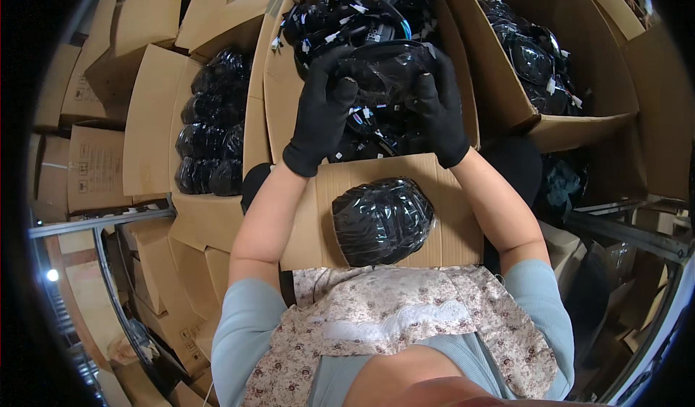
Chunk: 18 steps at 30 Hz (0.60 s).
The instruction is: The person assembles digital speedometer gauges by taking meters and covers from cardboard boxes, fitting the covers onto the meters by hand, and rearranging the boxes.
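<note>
My left hand [323, 114], in a black glove, is closed on one side of a dark rounded part [384, 74] with a glossy, film-like surface. On its other side, my right hand [444, 110], gloved alike, grips it too. Both hold it above an open cardboard box [279, 67] full of similar black parts with cables [405, 2] and small white connectors. Nearer to me, a black bundle wrapped in shiny clear film [384, 222] rests on a cardboard flap [308, 212]. What exactly the held part is, I cannot make out.
At the left, a carton [152, 117] holds stacked film-wrapped black bundles [210, 136]. Another open carton [579, 52] at the right has black parts with white connectors [536, 60]. Metal rails [101, 222] run along both sides, with more cardboard boxes [98, 164] beyond.
</note>
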{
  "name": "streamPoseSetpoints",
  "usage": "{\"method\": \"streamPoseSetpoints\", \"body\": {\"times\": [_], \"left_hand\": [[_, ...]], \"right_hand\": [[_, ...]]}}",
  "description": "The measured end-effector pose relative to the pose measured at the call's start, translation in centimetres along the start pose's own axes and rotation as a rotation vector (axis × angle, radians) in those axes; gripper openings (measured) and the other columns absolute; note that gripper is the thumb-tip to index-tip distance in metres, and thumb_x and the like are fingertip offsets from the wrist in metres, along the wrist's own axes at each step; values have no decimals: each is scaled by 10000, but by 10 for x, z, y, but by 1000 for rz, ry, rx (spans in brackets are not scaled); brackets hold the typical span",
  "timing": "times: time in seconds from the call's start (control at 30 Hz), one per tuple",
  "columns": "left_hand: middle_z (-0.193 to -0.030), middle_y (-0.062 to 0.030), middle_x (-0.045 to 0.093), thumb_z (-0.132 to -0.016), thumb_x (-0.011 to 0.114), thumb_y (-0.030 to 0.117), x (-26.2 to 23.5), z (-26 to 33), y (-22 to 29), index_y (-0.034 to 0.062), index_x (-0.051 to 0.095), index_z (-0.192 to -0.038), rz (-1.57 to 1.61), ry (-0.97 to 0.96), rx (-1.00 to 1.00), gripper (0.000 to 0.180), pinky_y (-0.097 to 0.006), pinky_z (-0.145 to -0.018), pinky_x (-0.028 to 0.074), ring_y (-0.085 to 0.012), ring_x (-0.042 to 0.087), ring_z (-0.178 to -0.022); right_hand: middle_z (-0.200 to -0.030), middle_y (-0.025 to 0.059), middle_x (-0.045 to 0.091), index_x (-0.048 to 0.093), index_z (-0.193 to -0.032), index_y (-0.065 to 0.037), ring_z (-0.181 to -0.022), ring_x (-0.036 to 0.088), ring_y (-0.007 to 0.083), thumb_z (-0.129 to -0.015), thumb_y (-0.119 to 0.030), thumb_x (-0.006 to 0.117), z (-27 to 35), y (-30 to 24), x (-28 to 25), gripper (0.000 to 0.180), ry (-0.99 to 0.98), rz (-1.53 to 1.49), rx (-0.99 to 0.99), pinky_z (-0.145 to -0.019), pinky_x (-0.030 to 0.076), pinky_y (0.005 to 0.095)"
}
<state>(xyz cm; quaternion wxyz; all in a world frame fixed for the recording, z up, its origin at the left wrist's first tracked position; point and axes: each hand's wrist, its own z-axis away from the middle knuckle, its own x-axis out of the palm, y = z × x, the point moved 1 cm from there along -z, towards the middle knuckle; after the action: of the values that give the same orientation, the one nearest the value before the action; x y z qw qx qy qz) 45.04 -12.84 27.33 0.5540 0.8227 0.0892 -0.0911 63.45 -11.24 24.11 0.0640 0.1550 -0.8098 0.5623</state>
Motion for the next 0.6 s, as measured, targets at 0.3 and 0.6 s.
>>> {"method": "streamPoseSetpoints", "body": {"times": [0.3, 0.6], "left_hand": [[-1227, -101, 564, -931, 590, 421, 13, 9, -8, 52, 503, -1310, 17, -49, 17, 536, -310, -954, 435, -191, 540, -1128], [-1059, -53, 659, -911, 649, 350, 18, 5, -17, 18, 606, -1181, 220, 53, -220, 430, -272, -856, 469, -117, 593, -946]], "right_hand": [[-1097, 118, 618, 484, -1250, -29, -995, 580, 162, -912, -222, 613, -9, -12, -14, 410, -137, 104, 82, -868, 482, 323], [-1065, 131, 638, 525, -1206, -12, -971, 600, 162, -885, -207, 664, -5, 3, -6, 400, -1, 203, 48, -843, 494, 324]]}}
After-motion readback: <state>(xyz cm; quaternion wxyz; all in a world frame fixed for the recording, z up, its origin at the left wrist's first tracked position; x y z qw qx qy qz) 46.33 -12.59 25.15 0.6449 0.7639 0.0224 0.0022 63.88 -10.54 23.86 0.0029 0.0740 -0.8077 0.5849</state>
